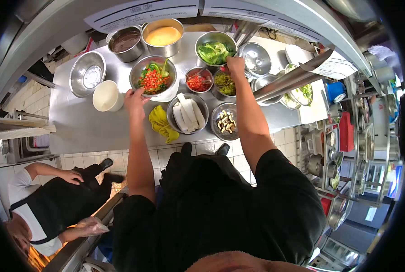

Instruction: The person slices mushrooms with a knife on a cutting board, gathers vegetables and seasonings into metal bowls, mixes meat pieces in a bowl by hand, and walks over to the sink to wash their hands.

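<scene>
My left hand (136,100) is at the near rim of a steel bowl (154,78) of chopped red and green pieces, its fingers closed on the rim. My right hand (235,67) reaches to the lower right edge of a steel bowl of green leaves (215,51), fingers bent at the rim. Between them stand a bowl of chopped red pieces (198,81) and a container of chopped green pieces (224,85). Nearer me are a bowl of white sticks (188,114), a bowl of mushroom pieces (226,122) and a yellow cloth (162,124).
Pots of dark liquid (126,41) and yellow liquid (163,35), an empty steel bowl (88,72) and a cream container (107,96) stand left. A slanted metal post (293,81) crosses the right side. Another person (57,199) is at lower left.
</scene>
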Motion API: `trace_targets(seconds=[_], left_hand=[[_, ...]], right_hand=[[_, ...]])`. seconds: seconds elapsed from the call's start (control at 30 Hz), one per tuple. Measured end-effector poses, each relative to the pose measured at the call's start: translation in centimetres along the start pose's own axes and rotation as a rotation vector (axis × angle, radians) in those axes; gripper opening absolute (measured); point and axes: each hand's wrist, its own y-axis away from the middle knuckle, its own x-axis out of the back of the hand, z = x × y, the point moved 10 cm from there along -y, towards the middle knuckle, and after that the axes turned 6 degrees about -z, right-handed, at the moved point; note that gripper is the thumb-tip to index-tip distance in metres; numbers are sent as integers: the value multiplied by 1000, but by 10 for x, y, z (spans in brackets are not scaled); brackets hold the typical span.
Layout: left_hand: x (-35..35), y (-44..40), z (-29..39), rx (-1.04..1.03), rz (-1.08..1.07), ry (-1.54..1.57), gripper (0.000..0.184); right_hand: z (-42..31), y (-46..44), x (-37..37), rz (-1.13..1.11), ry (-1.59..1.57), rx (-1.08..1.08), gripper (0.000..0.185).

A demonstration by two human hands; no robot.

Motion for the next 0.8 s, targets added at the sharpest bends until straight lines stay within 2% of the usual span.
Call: trace_targets(seconds=[0.03,0.13,0.23,0.27,0.3,0.37,0.43,0.47,0.57,0.6,0.63,0.8], left_hand=[[1,-1,2,0,0,-9,13],[4,0,7,-8,8,28,14],[4,-2,6,-2,-3,22,15],[6,-3,6,-3,8,25,15],[8,-4,5,-5,16,28,15],[8,-6,4,-17,24,40,15],[9,-8,4,-33,28,57,16],[10,-10,4,-22,10,60,17],[8,-9,5,1,55,52,17],[5,-8,7,6,55,50,16],[3,-5,10,10,59,49,16],[-2,-4,10,14,16,40,14]], right_hand=[[-12,21,4,-12,-84,-38,13],[-16,38,7,-114,-119,49,13],[13,43,0,-211,-13,64,23],[-8,77,-3,-271,-21,-50,23],[-22,85,-2,-253,278,76,22],[-19,106,-19,-419,118,-30,26],[-13,96,-32,-477,314,64,29],[-2,101,-35,-569,167,-100,37],[-33,101,-31,-643,634,91,42],[-31,100,-26,-645,524,-75,34],[-29,80,-18,-570,636,-91,36],[-41,-23,-58,-345,917,350,33]])
